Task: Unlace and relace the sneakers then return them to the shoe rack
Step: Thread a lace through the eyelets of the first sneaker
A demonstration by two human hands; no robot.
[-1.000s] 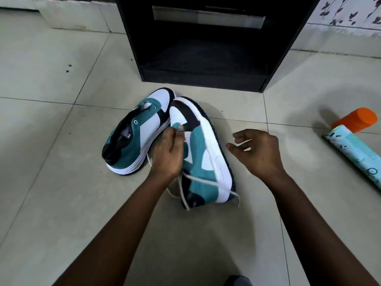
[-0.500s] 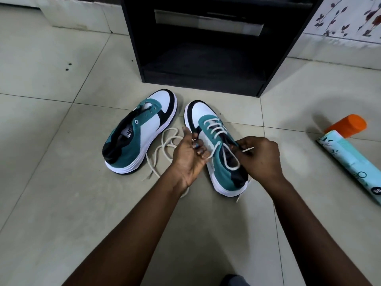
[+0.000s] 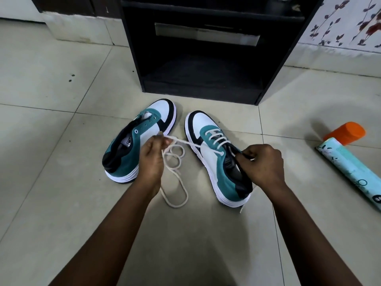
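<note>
Two teal, white and black sneakers stand on the tiled floor before a black shoe rack (image 3: 208, 58). The left sneaker (image 3: 132, 149) has no lace in its eyelets. A loose white lace (image 3: 175, 178) lies coiled on the floor between the shoes. The right sneaker (image 3: 220, 162) carries a white lace across its front eyelets. My left hand (image 3: 152, 159) pinches one end of that lace, drawn taut out of a left-side eyelet. My right hand (image 3: 263, 164) grips the black collar on the shoe's right side; the other lace end trails out by the heel.
A teal spray can with an orange cap (image 3: 348, 162) lies on the floor at the right. The rack's lowest shelf is open and dark. A floral-patterned wall (image 3: 348, 23) runs along the back right, and a pale skirting ledge (image 3: 78, 29) along the back left.
The right sneaker went from lying on its side to standing upright. My left hand has pulled a lace end out to the left. My right hand has closed on the shoe's collar.
</note>
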